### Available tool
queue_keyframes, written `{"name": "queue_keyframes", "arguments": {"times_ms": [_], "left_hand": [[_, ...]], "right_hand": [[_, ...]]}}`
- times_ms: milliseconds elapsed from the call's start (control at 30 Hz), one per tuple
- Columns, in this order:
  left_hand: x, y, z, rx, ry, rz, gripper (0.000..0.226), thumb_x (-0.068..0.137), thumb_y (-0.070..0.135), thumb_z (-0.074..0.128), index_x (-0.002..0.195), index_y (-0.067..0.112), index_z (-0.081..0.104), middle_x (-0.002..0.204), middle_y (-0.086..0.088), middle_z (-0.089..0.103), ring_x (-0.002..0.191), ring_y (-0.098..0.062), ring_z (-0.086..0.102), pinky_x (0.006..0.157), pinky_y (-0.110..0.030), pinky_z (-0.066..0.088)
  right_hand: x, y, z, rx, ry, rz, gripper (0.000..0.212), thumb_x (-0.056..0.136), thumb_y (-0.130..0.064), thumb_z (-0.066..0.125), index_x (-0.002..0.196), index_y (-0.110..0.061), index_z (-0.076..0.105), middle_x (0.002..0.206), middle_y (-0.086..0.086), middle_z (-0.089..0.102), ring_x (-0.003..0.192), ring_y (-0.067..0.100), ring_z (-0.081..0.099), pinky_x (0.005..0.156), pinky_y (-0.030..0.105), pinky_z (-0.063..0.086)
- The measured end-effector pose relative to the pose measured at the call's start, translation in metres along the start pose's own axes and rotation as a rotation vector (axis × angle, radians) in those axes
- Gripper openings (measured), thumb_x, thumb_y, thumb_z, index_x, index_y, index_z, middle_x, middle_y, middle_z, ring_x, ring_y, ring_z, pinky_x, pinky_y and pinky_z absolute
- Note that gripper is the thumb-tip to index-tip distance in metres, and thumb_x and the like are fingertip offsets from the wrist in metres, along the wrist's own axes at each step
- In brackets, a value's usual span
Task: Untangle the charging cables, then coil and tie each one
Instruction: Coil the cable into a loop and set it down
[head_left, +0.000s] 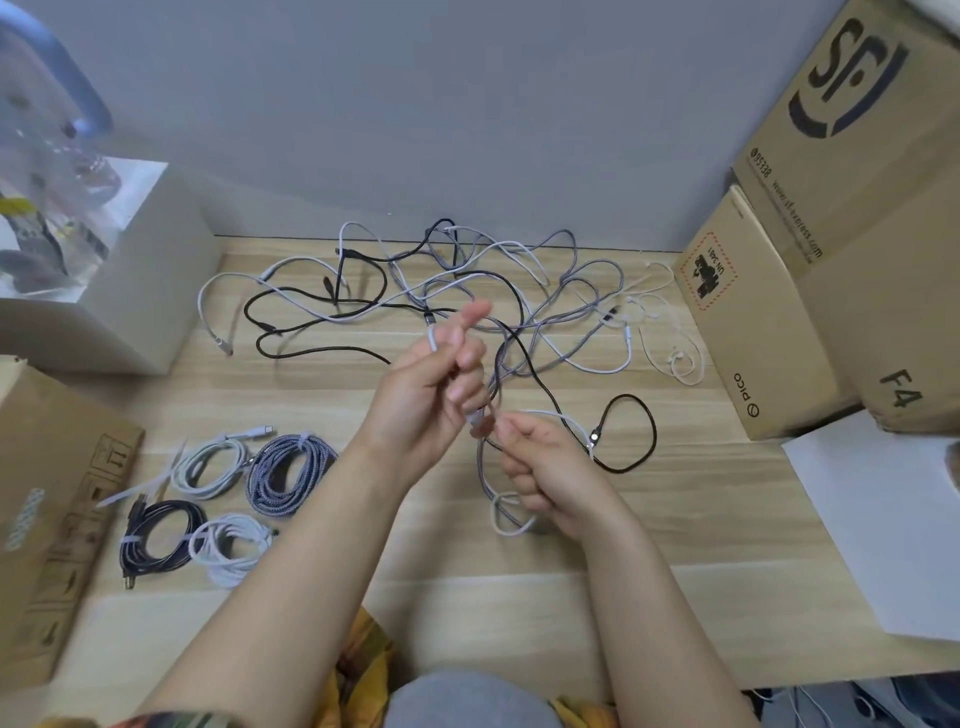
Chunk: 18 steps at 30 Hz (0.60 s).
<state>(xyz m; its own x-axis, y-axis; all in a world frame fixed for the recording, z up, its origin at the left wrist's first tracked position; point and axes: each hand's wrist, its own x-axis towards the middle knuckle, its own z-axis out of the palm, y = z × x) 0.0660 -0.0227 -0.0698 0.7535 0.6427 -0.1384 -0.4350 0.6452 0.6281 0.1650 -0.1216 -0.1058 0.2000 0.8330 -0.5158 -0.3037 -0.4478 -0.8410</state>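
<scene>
A tangle of black, white and grey braided cables (467, 280) sprawls across the back of the wooden table (701, 525). My left hand (431, 384) is raised over the middle and pinches a light cable end between thumb and fingers. My right hand (540, 467), just below and to the right, grips a grey braided cable (485, 467) near its plug; that cable loops down beside the wrist. A black cable loop (631, 431) lies right of my right hand. Several coiled and tied cables (228, 499) rest at the front left.
A white box (130, 291) with a clear bag on top stands at the back left. A brown carton (47, 499) lies at the left edge. Stacked cardboard boxes (810, 249) fill the right side, with a white sheet (883, 519) in front. Loose white ties (140, 486) lie by the coils.
</scene>
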Motion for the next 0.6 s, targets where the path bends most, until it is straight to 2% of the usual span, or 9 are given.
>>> {"name": "queue_keyframes", "arguments": {"times_ms": [100, 167, 300, 367, 433, 500, 533, 567, 600], "left_hand": [[0.004, 0.004, -0.006, -0.028, 0.015, 0.070, 0.029, 0.093, 0.010, 0.036, 0.118, 0.009, 0.051, 0.074, 0.005, 0.067, 0.060, -0.005, 0.061, 0.066, -0.019, 0.053], [0.006, 0.004, -0.011, 0.009, 0.018, 0.097, 0.036, 0.088, 0.016, 0.042, 0.122, 0.012, 0.049, 0.095, 0.000, 0.072, 0.088, -0.012, 0.069, 0.091, -0.024, 0.050], [0.005, -0.004, -0.025, 0.466, -0.047, 0.097, 0.051, 0.088, 0.018, 0.046, 0.138, 0.019, 0.034, 0.130, 0.004, 0.056, 0.119, -0.008, 0.055, 0.097, -0.016, 0.040], [0.002, -0.009, -0.032, 0.800, -0.168, 0.047, 0.058, 0.089, 0.021, 0.040, 0.143, 0.021, 0.022, 0.138, 0.007, 0.045, 0.123, 0.002, 0.048, 0.099, -0.011, 0.035], [-0.002, -0.013, -0.036, 1.061, -0.252, -0.043, 0.051, 0.093, 0.025, 0.040, 0.141, 0.020, 0.027, 0.139, 0.004, 0.047, 0.121, 0.006, 0.046, 0.101, -0.011, 0.033], [-0.007, -0.012, -0.035, 1.181, -0.244, -0.165, 0.036, 0.098, 0.027, 0.042, 0.129, 0.008, 0.043, 0.115, -0.010, 0.066, 0.096, 0.001, 0.060, 0.088, -0.011, 0.043], [-0.010, -0.011, -0.034, 1.161, -0.265, -0.221, 0.035, 0.098, 0.028, 0.040, 0.122, 0.003, 0.048, 0.084, -0.010, 0.071, 0.070, -0.004, 0.062, 0.072, -0.013, 0.046], [-0.012, -0.009, -0.033, 1.114, -0.303, -0.269, 0.037, 0.097, 0.031, 0.039, 0.111, 0.000, 0.053, 0.056, -0.004, 0.063, 0.049, -0.005, 0.053, 0.061, -0.019, 0.045], [-0.014, -0.006, -0.032, 1.073, -0.336, -0.310, 0.040, 0.094, 0.034, 0.037, 0.093, -0.001, 0.057, 0.041, 0.001, 0.052, 0.040, -0.004, 0.045, 0.060, -0.028, 0.045]], "right_hand": [[-0.006, 0.000, 0.005, -0.059, -0.090, 0.065, 0.025, 0.101, -0.029, 0.039, 0.092, -0.023, 0.061, 0.048, -0.009, 0.027, 0.035, 0.000, 0.013, 0.035, 0.009, 0.010], [-0.010, -0.002, 0.011, -0.217, -0.085, 0.028, 0.023, 0.100, -0.029, 0.041, 0.093, -0.025, 0.063, 0.047, -0.010, 0.029, 0.034, 0.001, 0.016, 0.033, 0.013, 0.014], [-0.016, -0.010, 0.016, -0.561, 0.010, -0.102, 0.020, 0.097, -0.027, 0.048, 0.098, -0.024, 0.068, 0.041, -0.017, 0.044, 0.039, -0.002, 0.038, 0.041, 0.009, 0.027], [-0.019, -0.016, 0.015, -0.711, 0.046, -0.149, 0.017, 0.093, -0.030, 0.054, 0.091, -0.025, 0.071, 0.050, -0.012, 0.050, 0.047, -0.002, 0.043, 0.048, 0.018, 0.032], [-0.022, -0.022, 0.013, -0.765, 0.093, -0.170, 0.014, 0.089, -0.027, 0.060, 0.079, -0.023, 0.070, 0.059, -0.011, 0.057, 0.053, -0.001, 0.047, 0.054, 0.021, 0.035], [-0.023, -0.026, 0.008, -0.765, 0.152, -0.187, 0.015, 0.084, -0.023, 0.065, 0.071, -0.018, 0.069, 0.063, -0.010, 0.063, 0.060, 0.004, 0.053, 0.062, 0.026, 0.040], [-0.023, -0.027, 0.005, -0.763, 0.185, -0.186, 0.013, 0.080, -0.024, 0.068, 0.069, -0.018, 0.069, 0.063, -0.009, 0.063, 0.064, 0.007, 0.056, 0.065, 0.029, 0.043], [-0.024, -0.029, 0.004, -0.748, 0.212, -0.191, 0.012, 0.077, -0.024, 0.071, 0.066, -0.019, 0.067, 0.060, -0.010, 0.061, 0.064, 0.008, 0.056, 0.065, 0.029, 0.045], [-0.024, -0.030, 0.004, -0.730, 0.233, -0.204, 0.014, 0.073, -0.023, 0.075, 0.064, -0.021, 0.065, 0.055, -0.013, 0.057, 0.060, 0.005, 0.053, 0.062, 0.029, 0.043]]}}
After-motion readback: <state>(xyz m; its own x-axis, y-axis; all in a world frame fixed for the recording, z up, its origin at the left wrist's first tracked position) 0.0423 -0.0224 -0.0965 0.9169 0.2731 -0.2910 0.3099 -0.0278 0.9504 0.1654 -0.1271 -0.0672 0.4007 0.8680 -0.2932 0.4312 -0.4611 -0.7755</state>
